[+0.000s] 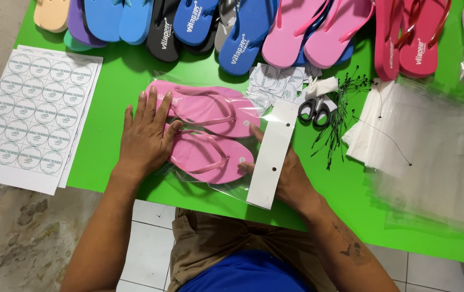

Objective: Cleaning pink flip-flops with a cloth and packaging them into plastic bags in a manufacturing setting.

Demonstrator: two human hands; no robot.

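Head cam: left hand (pixel 146 135) lies flat on the bagged pink flip-flops (pixel 210 132) running left-right mid-frame, right hand (pixel 289 176) pinching the white header card (pixel 273 154) at their right end.

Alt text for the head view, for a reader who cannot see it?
A person's left hand presses flat on pink flip-flops in a clear bag on a green table, while the right hand holds the bag's white header card. Scissors and sticker sheets lie nearby.

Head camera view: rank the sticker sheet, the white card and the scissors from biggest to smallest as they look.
1. Sticker sheet, clearly largest.
2. White card, a long narrow strip.
3. Scissors, smallest.
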